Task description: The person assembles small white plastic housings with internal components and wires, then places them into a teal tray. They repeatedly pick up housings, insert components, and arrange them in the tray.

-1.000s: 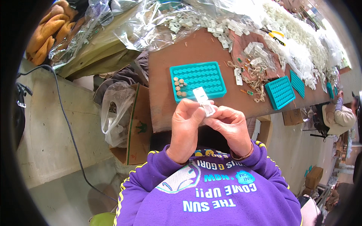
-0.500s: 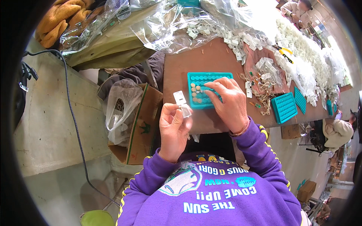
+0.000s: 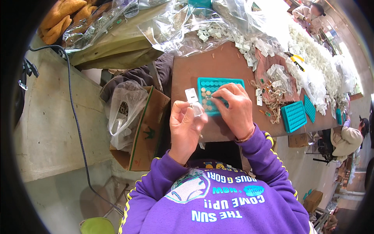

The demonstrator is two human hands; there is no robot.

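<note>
While the left hand grips an open white case beside the tray's edge, the right hand, which was on that case a second ago, is now at the round pieces in the teal tray, splitting the work between both. Whether its nearly closed fingers hold a piece, I cannot tell; they cover part of the tray, and glare blurs the white heap farther along the desk.
</note>
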